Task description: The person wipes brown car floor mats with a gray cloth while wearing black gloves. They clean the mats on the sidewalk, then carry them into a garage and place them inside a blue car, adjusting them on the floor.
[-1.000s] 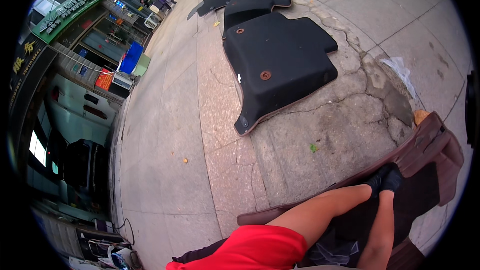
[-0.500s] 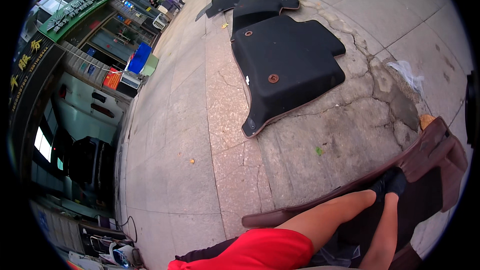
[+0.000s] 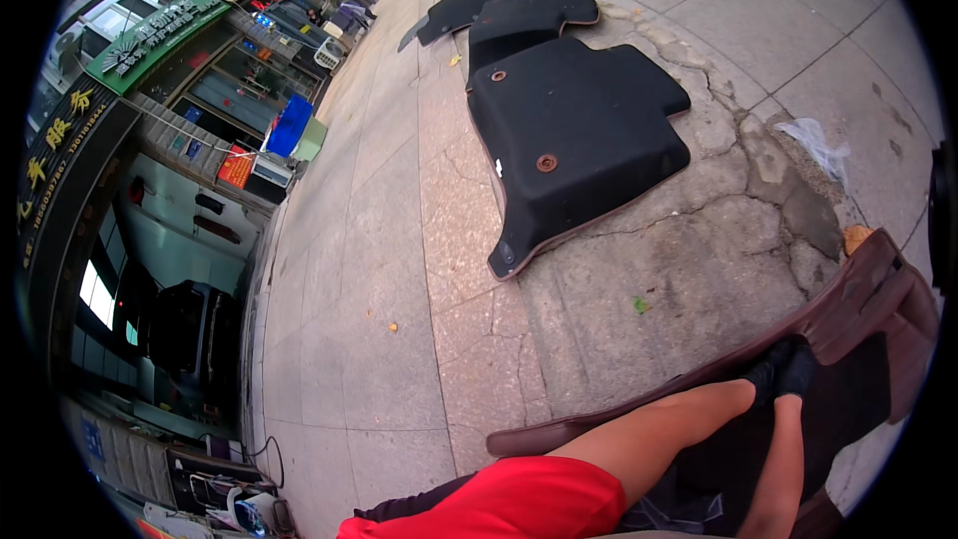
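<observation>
Gripping the brown-rimmed, black-lined moulded car floor mat with both hands in dark gloves — left hand and right hand side by side, fingers curled shut over the mat's inner edge. Lying on the cracked stone pavement directly beneath the fingers, its far rim rising beyond them. Resting well ahead of the fingers: three black carpet mats spread flat. Risking, as a judgement, a slip of the heavy rim out of the gloved fingers — or a corner catching on the broken paving joints just past the fingertips and folding the mat.
</observation>
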### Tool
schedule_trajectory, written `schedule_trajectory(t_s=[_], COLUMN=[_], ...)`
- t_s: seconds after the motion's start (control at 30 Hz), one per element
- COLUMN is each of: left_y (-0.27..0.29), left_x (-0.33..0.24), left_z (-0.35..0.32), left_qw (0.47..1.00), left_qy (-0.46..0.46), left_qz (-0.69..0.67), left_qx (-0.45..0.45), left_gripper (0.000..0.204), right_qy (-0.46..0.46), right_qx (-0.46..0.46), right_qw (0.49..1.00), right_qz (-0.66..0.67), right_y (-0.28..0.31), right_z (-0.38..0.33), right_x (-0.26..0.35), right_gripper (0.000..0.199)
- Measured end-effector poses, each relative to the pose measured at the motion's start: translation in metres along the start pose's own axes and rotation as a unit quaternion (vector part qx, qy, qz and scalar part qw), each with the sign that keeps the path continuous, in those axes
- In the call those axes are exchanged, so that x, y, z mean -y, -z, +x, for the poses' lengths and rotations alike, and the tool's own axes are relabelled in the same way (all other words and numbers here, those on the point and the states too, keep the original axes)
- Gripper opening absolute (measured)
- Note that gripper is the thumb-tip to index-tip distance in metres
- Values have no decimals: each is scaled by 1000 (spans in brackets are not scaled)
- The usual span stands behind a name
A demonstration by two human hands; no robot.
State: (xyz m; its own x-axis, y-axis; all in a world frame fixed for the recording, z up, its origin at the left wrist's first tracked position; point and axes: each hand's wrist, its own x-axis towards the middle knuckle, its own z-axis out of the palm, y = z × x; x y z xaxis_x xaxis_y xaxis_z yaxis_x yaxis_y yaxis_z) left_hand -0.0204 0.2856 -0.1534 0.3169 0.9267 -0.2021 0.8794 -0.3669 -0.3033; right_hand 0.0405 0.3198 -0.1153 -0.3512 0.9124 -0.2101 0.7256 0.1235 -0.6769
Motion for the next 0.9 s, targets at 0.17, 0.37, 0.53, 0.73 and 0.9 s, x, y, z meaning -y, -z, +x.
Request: schedule_trajectory(t_s=[0.17, 0.37, 0.53, 0.73, 0.9], left_y=[0, 0, 3, 4, 12], left_x=[2, -1, -3, -3, -4], left_z=[-6, -3, -4, -6, -17], left_qw=[1000, 1000, 1000, 999, 999], left_qy=[9, 3, -3, -8, -8], left_qz=[-3, -15, -17, -28, -28], left_qx=[20, 10, 22, 27, 37], left_gripper=[38, 41, 44, 47, 50], right_qy=[8, -63, 45, -4, -58], right_qx=[9, 27, -3, -18, 4], right_qw=[1000, 998, 988, 984, 987], right_qz=[27, 16, -146, -176, -151], right_y=[-11, 10, -6, -16, -4], right_z=[1, -1, 8, 12, 4], right_x=[-2, 24, 3, -5, 25], right_gripper=[38, 36, 24, 20, 22])
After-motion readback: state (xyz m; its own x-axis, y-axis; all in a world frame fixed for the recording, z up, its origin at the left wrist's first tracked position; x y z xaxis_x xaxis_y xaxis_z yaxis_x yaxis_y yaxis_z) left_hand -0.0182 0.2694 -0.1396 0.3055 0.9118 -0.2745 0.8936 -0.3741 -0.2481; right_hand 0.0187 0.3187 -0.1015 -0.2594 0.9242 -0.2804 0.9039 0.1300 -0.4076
